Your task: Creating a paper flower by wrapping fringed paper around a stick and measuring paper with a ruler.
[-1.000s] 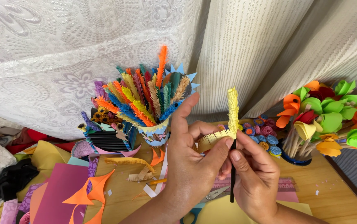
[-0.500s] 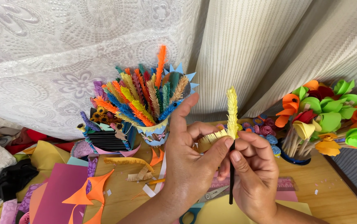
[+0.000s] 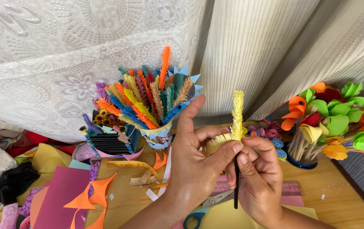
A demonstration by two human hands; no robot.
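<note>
Holding a thin black stick (image 3: pixel 236 186) upright, the right hand (image 3: pixel 258 178) pinches it between thumb and fingers. The left hand (image 3: pixel 199 163) presses a yellow fringed paper strip (image 3: pixel 236 116) against the top of the stick with its thumb, its first finger pointing up. Both hands are above the wooden bench (image 3: pixel 343 203). Behind the left hand stands a cup of colourful paper feathers (image 3: pixel 148 101). Paper flowers (image 3: pixel 334 121) sit in a pot to the right.

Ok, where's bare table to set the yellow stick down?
Best patch: bare wood at the right, between the right hand and the paper flower jar. A smaller strip lies below the feather cup, littered with scraps. The left side is crowded with paper sheets.
</note>
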